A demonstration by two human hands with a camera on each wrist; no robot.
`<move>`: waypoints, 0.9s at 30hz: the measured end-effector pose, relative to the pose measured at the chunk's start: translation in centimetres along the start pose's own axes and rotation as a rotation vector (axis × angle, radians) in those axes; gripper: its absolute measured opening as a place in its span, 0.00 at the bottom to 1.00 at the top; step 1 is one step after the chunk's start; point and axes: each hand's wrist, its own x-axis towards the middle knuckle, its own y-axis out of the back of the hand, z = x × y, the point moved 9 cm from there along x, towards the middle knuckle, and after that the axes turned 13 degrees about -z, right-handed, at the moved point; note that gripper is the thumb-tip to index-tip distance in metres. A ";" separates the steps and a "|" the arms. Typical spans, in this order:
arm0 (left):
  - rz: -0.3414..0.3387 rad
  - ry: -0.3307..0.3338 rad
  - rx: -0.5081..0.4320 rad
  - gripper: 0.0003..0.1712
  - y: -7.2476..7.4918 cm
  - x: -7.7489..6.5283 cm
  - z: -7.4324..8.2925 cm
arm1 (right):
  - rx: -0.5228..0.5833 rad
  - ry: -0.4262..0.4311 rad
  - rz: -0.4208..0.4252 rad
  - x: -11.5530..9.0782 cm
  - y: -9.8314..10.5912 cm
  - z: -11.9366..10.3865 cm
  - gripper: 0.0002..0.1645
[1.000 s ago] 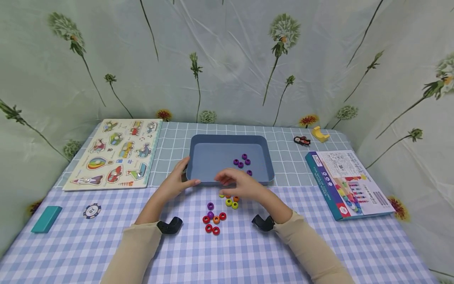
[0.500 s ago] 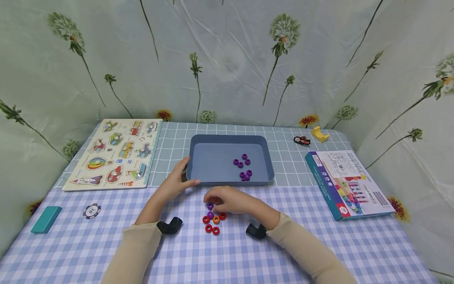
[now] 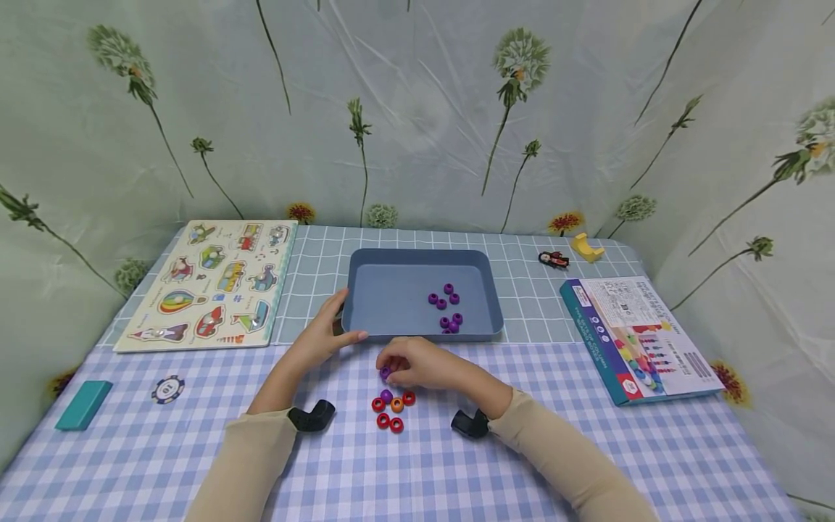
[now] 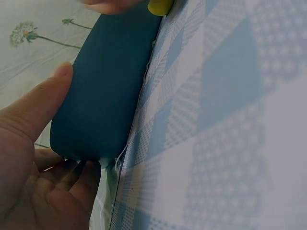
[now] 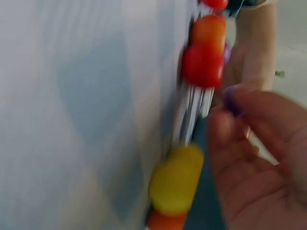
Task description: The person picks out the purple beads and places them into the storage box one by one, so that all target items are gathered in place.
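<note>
My right hand (image 3: 420, 365) pinches a purple bead (image 3: 385, 373) between thumb and fingertips, just in front of the blue tray (image 3: 385, 297). Around the tray's near left corner my left hand (image 3: 317, 337) curls, thumb on the front wall and fingers at the side. Several purple beads (image 3: 441, 304) lie inside the tray. On the cloth, below the right hand, sit another purple bead (image 3: 386, 396), an orange bead (image 3: 397, 405) and several red beads (image 3: 383, 420). Yellow beads (image 5: 175, 187) show in the right wrist view; in the head view the right hand hides them.
At the left lie a picture puzzle board (image 3: 209, 286), a poker chip (image 3: 168, 389) and a teal block (image 3: 84, 405). To the right are a toy box (image 3: 642, 337), a small figure (image 3: 554, 259) and a yellow curved block (image 3: 587, 248).
From above the tray's front edge, my right hand has come down and left to the beads and lifted a purple one. More purple beads are in the tray. My left hand stays put.
</note>
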 end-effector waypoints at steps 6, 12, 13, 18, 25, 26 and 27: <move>0.000 0.000 -0.010 0.53 -0.1 0.1 0.0 | 0.133 0.016 0.158 -1.7 3.6 -0.5 0.12; 0.000 0.019 -0.011 0.53 -0.1 0.1 0.0 | 0.234 0.035 0.381 -4.3 8.4 0.2 0.12; 0.000 0.022 -0.009 0.53 -0.1 0.1 -0.1 | 0.249 0.017 0.408 -4.6 8.8 1.0 0.13; -0.001 0.030 -0.001 0.53 -0.1 0.0 -0.1 | 0.251 -0.116 0.472 -5.8 9.7 6.5 0.14; -0.003 0.034 0.011 0.54 -0.1 -0.1 -0.1 | 0.192 -0.299 0.448 -6.4 9.1 10.7 0.13; -0.003 0.033 0.011 0.54 -0.1 -0.1 -0.1 | 0.190 -0.319 0.445 -6.4 9.0 10.9 0.13; -0.004 0.032 0.009 0.54 -0.2 -0.1 -0.1 | 0.190 -0.333 0.442 -6.4 8.9 11.0 0.13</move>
